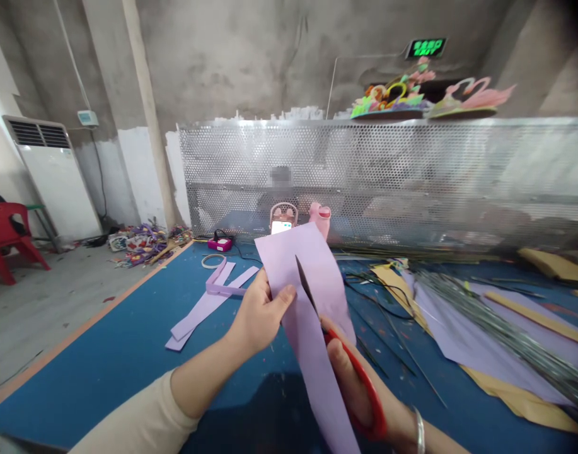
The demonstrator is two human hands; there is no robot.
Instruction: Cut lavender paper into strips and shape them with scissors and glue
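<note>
My left hand pinches the left edge of a long lilac foam sheet held up over the blue table. My right hand grips red-handled scissors. Their dark blades point up into the middle of the sheet, where a cut runs along its length. The lower end of the sheet hangs down past my right wrist, which wears a silver bangle.
Lilac offcut strips and a tape ring lie at the left. Thin wires, lilac and yellow sheets cover the right. A pink device, a phone stand and a perforated metal screen stand behind; a person sits beyond it.
</note>
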